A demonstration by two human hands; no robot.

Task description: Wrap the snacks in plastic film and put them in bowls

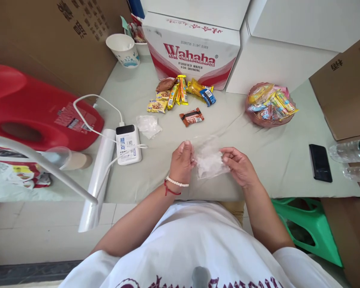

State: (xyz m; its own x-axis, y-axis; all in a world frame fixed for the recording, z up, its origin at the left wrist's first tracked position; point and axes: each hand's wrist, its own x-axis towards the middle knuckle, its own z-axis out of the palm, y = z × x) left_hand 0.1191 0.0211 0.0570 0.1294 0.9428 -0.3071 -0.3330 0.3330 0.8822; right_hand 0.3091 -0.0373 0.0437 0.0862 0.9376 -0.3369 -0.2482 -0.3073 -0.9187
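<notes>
A crumpled clear plastic bag [210, 162] lies between the two hands, over the near part of the bench [156, 172]; whether it touches the surface cannot be told. The left hand [181, 163], wearing a pale beaded bracelet and a red cord, pinches the left edge of the bag between thumb and curled fingers. The right hand [239, 166] pinches its right edge between thumb and fingertips. Just beyond the bag lies a brown-wrapped snack [192, 117], and farther beyond it a group of wrapped snacks [183, 90] in front of a Wahaha water carton [190, 56]. Left of the bag are another clear plastic piece [149, 126] and a white power bank [128, 151] with a cable. Beyond the bag to the right stands a pink bowl [266, 121] of wrapped snacks; well to its right lies a black smartphone [320, 163].
</notes>
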